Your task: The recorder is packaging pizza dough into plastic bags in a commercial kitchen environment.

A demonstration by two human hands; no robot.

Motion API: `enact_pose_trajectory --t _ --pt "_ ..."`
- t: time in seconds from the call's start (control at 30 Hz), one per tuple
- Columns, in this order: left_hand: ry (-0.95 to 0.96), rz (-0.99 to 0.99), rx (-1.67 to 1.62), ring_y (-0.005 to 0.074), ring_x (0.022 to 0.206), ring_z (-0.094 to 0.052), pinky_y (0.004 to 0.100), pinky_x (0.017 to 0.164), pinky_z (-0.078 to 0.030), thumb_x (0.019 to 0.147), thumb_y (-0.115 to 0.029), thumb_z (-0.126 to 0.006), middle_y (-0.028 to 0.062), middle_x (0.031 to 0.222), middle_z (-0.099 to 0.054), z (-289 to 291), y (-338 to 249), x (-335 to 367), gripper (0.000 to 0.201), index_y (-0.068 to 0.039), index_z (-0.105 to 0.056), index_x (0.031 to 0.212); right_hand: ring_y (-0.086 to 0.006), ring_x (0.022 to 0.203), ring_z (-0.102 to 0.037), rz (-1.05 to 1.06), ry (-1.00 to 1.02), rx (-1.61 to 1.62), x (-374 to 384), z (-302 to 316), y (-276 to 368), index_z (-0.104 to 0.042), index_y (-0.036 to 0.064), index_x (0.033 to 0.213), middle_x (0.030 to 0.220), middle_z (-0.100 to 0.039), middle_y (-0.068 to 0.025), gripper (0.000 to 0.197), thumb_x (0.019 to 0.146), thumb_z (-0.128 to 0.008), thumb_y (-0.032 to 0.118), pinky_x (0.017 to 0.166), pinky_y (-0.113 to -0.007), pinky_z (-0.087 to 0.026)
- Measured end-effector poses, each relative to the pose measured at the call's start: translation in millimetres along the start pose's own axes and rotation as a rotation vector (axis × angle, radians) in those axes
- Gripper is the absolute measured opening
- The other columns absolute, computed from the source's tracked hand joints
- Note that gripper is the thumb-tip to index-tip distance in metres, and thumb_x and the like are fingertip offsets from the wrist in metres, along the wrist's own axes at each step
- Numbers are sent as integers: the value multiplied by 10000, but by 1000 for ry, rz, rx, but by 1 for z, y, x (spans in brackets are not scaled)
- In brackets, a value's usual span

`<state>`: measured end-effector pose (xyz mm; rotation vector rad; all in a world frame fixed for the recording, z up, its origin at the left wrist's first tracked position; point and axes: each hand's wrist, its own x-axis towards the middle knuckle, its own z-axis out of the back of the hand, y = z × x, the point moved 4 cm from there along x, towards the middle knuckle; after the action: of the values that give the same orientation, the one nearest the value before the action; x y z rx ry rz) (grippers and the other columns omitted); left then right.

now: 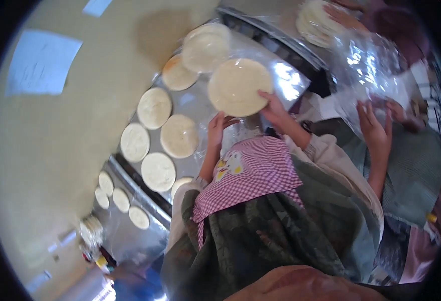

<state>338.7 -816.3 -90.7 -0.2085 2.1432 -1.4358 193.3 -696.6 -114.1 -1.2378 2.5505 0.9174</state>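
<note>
A round, pale flatbread (240,86) is held tilted in front of me, over the metal table. My right hand (274,108) grips its right edge, thumb on top and fingers beneath. At the lower left edge, my left hand (217,129) pinches the bread; some of its fingers are hidden. Crumpled clear plastic (236,132) lies below the bread, between my hands and my checked apron. Just beyond the held bread is a stack of flatbreads (205,47), with a browner flatbread (179,73) beside it.
Several single flatbreads (155,108) are spread over the metal table (185,99) along the wall. Smaller flatbreads (121,200) lie past a raised metal edge (137,183). On the right, a co-worker's hand (375,128) holds a clear plastic bag (366,62); another person's hand touches a flatbread stack (313,25).
</note>
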Motion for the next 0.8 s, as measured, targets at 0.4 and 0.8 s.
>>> enact_pose_trajectory --t 0.4,0.8 --pt "364 -39 505 160 758 -602 243 700 -448 905 -261 -393 121 904 -613 -38 -7 -8 355 34 -533 1042 -240 1017 -478 20 -158 -275 -5 -13 -1 -265 90 1213 1117 -438 -108 570 747 -592 120 818 -396 -438" --pt "462 -11 360 191 860 -581 300 805 -437 921 -272 -337 141 981 -583 -32 -37 -28 395 18 -473 1153 -180 1004 -474 -199 -43 -436 12 1 6 -500 46 1095 1084 -499 -56 419 770 -575 298 855 -331 -356"
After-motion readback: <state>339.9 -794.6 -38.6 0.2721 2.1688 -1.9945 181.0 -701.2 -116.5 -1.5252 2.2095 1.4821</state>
